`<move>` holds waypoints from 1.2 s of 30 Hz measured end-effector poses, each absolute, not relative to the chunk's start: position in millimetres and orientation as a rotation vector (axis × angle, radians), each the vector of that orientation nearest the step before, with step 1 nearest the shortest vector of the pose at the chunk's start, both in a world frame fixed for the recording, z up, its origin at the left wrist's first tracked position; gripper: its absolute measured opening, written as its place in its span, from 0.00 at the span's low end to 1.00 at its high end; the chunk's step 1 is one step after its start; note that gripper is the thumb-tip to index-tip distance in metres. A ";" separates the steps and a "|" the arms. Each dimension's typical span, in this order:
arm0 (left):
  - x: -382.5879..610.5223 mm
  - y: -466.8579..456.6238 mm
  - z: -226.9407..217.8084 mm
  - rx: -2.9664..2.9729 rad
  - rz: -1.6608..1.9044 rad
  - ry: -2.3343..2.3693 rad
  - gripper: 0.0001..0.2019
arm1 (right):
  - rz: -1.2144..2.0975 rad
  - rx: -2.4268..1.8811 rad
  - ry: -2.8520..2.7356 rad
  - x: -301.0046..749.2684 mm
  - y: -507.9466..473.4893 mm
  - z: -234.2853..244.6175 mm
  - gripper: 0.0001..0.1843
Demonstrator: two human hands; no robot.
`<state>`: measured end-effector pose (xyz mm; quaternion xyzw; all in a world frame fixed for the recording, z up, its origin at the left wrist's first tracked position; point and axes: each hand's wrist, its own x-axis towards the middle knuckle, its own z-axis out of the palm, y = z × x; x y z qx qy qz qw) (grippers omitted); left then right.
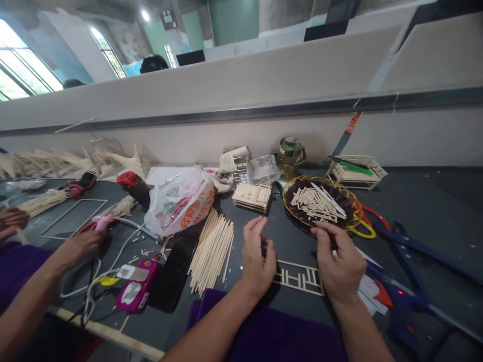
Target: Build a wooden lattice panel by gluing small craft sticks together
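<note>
My left hand [258, 257] hovers over the dark table with its fingers loosely curved and apart, and nothing shows in it. My right hand [337, 261] is pinched at the fingertips, just in front of the woven basket [356, 221]; what it pinches is too small to make out. Between the two hands a small flat lattice of glued sticks [299, 278] lies on the table. The basket holds several short cut sticks [315, 203]. A bundle of long bamboo sticks [211, 249] lies just left of my left hand.
A co-worker's hand [81, 244] reaches toward a pink glue gun [101, 221] at the left. A plastic bag [181, 201], black phone [172, 275], pink power bank [136, 290], small stick model [252, 197], green jar [290, 157], blue glue gun [402, 299] and purple cloth [271, 332] surround my hands.
</note>
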<state>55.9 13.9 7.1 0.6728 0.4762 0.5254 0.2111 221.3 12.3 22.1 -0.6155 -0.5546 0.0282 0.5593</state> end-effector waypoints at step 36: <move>49.9 15.8 6.9 2.017 1.442 1.362 0.20 | 0.072 -1.452 -1.439 211.1 13.2 19.4 0.11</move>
